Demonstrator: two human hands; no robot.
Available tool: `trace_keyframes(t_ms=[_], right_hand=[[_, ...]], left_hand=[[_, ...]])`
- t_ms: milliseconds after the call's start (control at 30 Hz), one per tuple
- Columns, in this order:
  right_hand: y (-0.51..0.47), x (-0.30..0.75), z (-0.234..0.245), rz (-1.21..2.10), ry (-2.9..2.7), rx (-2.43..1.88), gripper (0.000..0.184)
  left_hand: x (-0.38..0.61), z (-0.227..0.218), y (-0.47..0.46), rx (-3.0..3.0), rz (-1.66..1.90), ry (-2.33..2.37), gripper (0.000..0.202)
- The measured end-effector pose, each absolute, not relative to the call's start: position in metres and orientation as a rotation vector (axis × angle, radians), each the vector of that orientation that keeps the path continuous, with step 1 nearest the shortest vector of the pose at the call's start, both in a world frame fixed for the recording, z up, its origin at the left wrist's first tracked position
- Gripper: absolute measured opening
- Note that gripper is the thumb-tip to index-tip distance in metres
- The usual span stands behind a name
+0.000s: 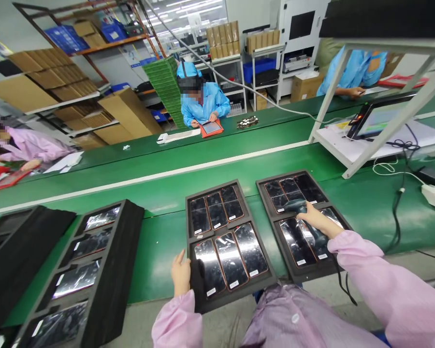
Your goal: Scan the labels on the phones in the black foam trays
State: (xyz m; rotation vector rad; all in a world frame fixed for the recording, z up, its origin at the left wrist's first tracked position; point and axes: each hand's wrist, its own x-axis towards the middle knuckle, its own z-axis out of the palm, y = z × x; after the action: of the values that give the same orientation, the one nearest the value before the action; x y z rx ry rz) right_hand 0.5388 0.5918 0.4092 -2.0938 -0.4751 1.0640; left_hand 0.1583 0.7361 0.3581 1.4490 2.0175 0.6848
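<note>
My right hand (317, 220) is closed around a dark handheld barcode scanner (295, 206), its cable hanging down past my sleeve. It is over the right black foam tray (274, 220), which holds several phone-like screens with orange edges and small white labels; my hand and the scanner hide some of them. My left hand (181, 273) touches the left edge of the middle foam tray (194, 302), with fingers apart. In this tray lie two rows of three glossy screens (234, 261), each labelled near its lower end.
A thick stack of foam trays (119, 270) with screens stands left, another black stack (32, 256) beyond it. A white stand (348, 150) with a monitor (380, 118) is at right. Across the green bench (159, 251), a person in blue (206, 104) handles a red-edged device.
</note>
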Motion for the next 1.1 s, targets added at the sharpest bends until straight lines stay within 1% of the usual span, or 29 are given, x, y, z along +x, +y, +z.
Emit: trace_keyframes(t_ms=[100, 200, 300, 400, 533, 733, 967, 1100], right_hand=[[0.596, 0.536, 0.405, 1.092, -0.474, -2.153, 0.039], [0.598, 0.536, 0.404, 1.097, -0.474, -2.173, 0.04], [0.598, 0.54, 0.405, 1.078, -0.46, -2.177, 0.039], [0.595, 0.546, 0.407, 1.047, -0.45, -2.168, 0.038], [0.587, 0.56, 0.405, 1.012, -0.434, -2.172, 0.035], [0.579, 0.576, 0.397, 1.017, -0.383, -2.224, 0.038], [0.574, 0.581, 0.399, 1.054, -0.396, -2.212, 0.043], [0.569, 0.59, 0.409, 1.057, -0.406, -2.198, 0.043]], left_hand=[[0.175, 0.366, 0.737, 1.515, 0.69, 2.037, 0.042], [0.21, 0.367, 0.72, 1.648, 0.705, 1.893, 0.039], [0.259, 0.354, 0.683, 1.837, 0.66, 1.594, 0.038], [0.306, 0.335, 0.641, 2.102, 0.478, 1.082, 0.044], [0.34, 0.318, 0.605, 2.229, 0.294, 0.825, 0.047], [0.344, 0.314, 0.599, 2.386, 0.103, 0.724, 0.042], [0.345, 0.316, 0.6, 2.502, 0.017, 0.721, 0.038], [0.346, 0.317, 0.599, 2.542, -0.009, 0.737, 0.038]])
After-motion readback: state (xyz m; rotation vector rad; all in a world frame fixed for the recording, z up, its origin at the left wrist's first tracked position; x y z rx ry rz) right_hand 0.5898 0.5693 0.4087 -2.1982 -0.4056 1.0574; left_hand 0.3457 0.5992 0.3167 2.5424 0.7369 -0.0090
